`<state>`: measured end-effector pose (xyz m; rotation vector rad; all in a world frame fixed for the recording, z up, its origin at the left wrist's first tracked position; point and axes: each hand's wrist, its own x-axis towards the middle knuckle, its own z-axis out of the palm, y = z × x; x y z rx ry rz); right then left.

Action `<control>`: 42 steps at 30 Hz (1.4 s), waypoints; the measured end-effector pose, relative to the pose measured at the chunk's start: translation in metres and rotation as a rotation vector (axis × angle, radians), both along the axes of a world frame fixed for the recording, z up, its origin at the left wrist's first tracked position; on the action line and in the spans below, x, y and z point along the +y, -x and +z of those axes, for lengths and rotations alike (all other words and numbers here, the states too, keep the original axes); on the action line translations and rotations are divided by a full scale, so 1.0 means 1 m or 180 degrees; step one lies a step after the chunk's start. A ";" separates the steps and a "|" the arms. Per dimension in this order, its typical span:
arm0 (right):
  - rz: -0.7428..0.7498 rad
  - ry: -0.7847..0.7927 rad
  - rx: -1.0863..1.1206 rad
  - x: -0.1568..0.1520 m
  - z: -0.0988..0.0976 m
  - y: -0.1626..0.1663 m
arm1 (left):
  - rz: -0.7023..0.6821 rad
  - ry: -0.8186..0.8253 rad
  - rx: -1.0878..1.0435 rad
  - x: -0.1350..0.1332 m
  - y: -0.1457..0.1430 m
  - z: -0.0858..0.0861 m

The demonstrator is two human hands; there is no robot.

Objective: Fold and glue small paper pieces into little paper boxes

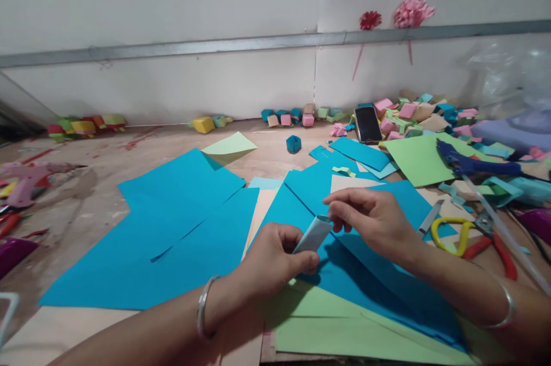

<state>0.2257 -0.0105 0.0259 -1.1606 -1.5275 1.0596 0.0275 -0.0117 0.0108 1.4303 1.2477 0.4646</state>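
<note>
My left hand (pixel 279 254) is closed round a light blue folded paper tube (pixel 313 234), with the thumb along its near side. The tube stands tilted, and its open end faces up. Beside that upper end is my right hand (pixel 372 220). Its fingers are curled in close to the rim; whether they pinch anything is hidden. Beneath both hands lie blue paper sheets (pixel 379 274), with green sheets (pixel 327 331) under them at the front. Another large blue sheet (pixel 172 240) spreads out to the left.
Scissors (pixel 465 240) and a cutter knife (pixel 430 218) lie right of my right hand. A blue glue gun (pixel 477 165) rests on green paper. A phone (pixel 368 124) stands near piled paper pieces (pixel 422 113). On the left is a pink glue gun (pixel 26 179). Small paper boxes (pixel 284 118) line the wall.
</note>
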 end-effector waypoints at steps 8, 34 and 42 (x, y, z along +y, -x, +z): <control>0.0106 -0.0054 -0.0568 -0.007 -0.001 0.007 | -0.0241 0.0188 0.0188 -0.001 0.001 0.006; -0.0210 -0.1201 -0.2481 0.031 -0.046 -0.007 | -0.0766 -0.2802 0.1484 0.021 0.009 -0.023; -0.0398 -0.1695 -0.3850 0.032 -0.053 -0.006 | -0.1480 -0.3722 0.1962 0.009 0.005 -0.020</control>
